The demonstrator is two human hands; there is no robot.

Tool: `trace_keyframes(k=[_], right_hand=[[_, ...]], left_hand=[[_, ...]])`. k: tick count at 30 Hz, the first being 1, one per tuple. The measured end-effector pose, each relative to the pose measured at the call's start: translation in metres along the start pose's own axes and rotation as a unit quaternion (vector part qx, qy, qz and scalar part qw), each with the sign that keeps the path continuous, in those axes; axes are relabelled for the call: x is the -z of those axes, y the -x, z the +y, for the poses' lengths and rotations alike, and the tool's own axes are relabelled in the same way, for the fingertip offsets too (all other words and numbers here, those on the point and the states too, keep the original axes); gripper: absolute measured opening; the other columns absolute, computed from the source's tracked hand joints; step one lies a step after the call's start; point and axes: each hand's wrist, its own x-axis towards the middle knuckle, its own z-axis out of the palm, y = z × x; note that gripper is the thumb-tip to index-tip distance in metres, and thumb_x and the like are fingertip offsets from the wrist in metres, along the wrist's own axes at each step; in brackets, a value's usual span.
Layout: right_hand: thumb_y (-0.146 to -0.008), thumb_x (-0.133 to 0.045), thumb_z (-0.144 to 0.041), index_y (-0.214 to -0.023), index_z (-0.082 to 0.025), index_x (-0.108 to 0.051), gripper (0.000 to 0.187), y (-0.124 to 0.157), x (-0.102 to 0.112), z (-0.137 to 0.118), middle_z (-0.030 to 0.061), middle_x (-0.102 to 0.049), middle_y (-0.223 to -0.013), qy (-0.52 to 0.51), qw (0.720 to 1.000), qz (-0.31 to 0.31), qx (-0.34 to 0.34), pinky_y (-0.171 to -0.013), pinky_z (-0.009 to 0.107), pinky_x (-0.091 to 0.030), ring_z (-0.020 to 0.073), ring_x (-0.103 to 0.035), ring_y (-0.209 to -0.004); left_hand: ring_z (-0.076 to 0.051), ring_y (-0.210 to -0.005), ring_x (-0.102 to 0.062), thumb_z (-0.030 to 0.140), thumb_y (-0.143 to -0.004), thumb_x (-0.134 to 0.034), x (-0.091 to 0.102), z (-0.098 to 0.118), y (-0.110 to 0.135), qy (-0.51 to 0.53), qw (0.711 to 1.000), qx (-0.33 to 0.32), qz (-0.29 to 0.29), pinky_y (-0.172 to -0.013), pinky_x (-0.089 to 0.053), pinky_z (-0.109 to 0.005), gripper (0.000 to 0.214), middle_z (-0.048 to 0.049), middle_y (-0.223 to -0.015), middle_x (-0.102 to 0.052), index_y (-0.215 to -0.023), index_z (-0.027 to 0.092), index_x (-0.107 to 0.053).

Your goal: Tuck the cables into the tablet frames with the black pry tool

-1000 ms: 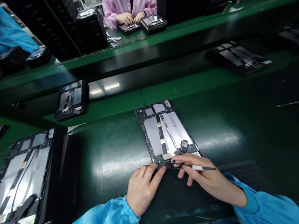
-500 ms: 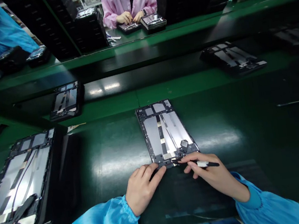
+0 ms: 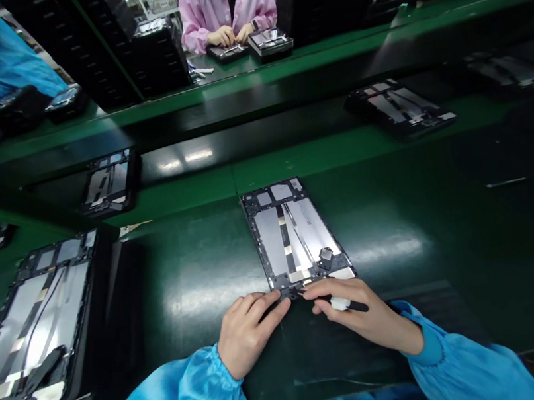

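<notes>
An opened tablet [image 3: 269, 240], its silvery inner plates and flat ribbon cables showing, lies on the green bench in front of me. My left hand [image 3: 247, 331] grips its lower left corner, with the thumb and fingertips at the bottom edge. Slim black tweezers with a white band [image 3: 341, 303] are pinched in my right hand [image 3: 368, 318]; their dark tips reach the tablet's bottom edge, close to my left thumb. What the tips touch is too small to tell. A small dark piece with a shiny face [image 3: 326, 257] rests on the tablet's lower right.
A stack topped by another opened tablet [image 3: 57, 311] stands at left. Along the far strip sit more tablets, one at left [image 3: 110, 182] and one at right [image 3: 403, 106]. Across the bench, a person in pink [image 3: 227, 9] works on similar units beside tall black stacks [image 3: 158, 59].
My right hand has moved left along the bottom edge with the tweezers, closer to my left thumb. Tablets on the far strip have shifted left. Fingers now show at the far left edge.
</notes>
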Motion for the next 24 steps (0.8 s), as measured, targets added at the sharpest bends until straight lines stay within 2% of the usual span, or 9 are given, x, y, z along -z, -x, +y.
trace_keyframes(k=[7,13,15,17,20,24], right_hand=[[-0.096,-0.055,-0.029,-0.102,-0.021,-0.068,0.016,-0.003,-0.002,-0.002,0.0044,-0.071,-0.093,-0.022,0.999,-0.021,-0.037,-0.068,0.027,-0.057,0.0151,-0.069,-0.071],[-0.091,-0.061,-0.037,-0.098,-0.019,-0.066,0.020,0.004,0.000,-0.005,0.0022,-0.069,-0.079,-0.096,0.986,0.010,-0.139,-0.053,0.023,-0.055,0.0121,-0.063,-0.058],[-0.090,-0.062,-0.039,-0.096,-0.018,-0.065,0.022,0.015,-0.003,-0.004,0.0020,-0.068,-0.076,-0.124,0.978,0.006,-0.170,-0.051,0.022,-0.053,0.0117,-0.062,-0.055],[-0.091,-0.060,-0.040,-0.093,-0.018,-0.064,0.023,0.026,-0.009,-0.004,0.0017,-0.067,-0.073,-0.133,0.971,-0.020,-0.196,-0.050,0.022,-0.053,0.0124,-0.062,-0.055],[-0.092,-0.059,-0.036,-0.087,-0.019,-0.061,0.018,0.034,-0.023,-0.009,0.0008,-0.065,-0.072,-0.085,0.976,-0.059,-0.193,-0.053,0.024,-0.052,0.0146,-0.064,-0.060],[-0.090,-0.062,-0.028,-0.079,-0.021,-0.057,0.014,0.031,-0.036,-0.018,-0.0001,-0.064,-0.072,0.045,0.989,-0.055,-0.132,-0.058,0.026,-0.048,0.0163,-0.062,-0.063]], left_hand=[[-0.018,-0.097,-0.060,0.017,-0.100,-0.046,-0.002,0.000,-0.002,-0.009,1.000,-0.009,0.008,-0.078,-0.050,-0.031,0.026,-0.0082,-0.116,-0.066,-0.123,0.018,-0.060],[-0.019,-0.104,-0.059,0.016,-0.098,-0.049,0.010,0.008,0.004,0.013,1.000,-0.008,0.020,-0.081,-0.049,-0.031,0.026,-0.0085,-0.115,-0.067,-0.122,0.016,-0.059],[-0.019,-0.107,-0.058,0.020,-0.098,-0.052,0.017,0.015,0.014,0.059,0.998,-0.031,0.001,-0.084,-0.047,-0.030,0.024,-0.0069,-0.115,-0.067,-0.120,0.017,-0.061],[-0.020,-0.108,-0.058,0.029,-0.099,-0.052,0.022,0.024,0.026,0.095,0.992,-0.075,-0.044,-0.086,-0.046,-0.032,0.023,-0.0049,-0.117,-0.067,-0.117,0.021,-0.064],[-0.022,-0.112,-0.056,0.040,-0.099,-0.049,0.020,0.033,0.039,0.095,0.985,-0.104,-0.101,-0.090,-0.044,-0.034,0.029,-0.0044,-0.124,-0.064,-0.119,0.026,-0.064],[-0.022,-0.113,-0.055,0.041,-0.098,-0.051,0.015,0.036,0.043,0.083,0.984,-0.101,-0.121,-0.091,-0.042,-0.035,0.030,-0.0042,-0.125,-0.062,-0.122,0.027,-0.063]])
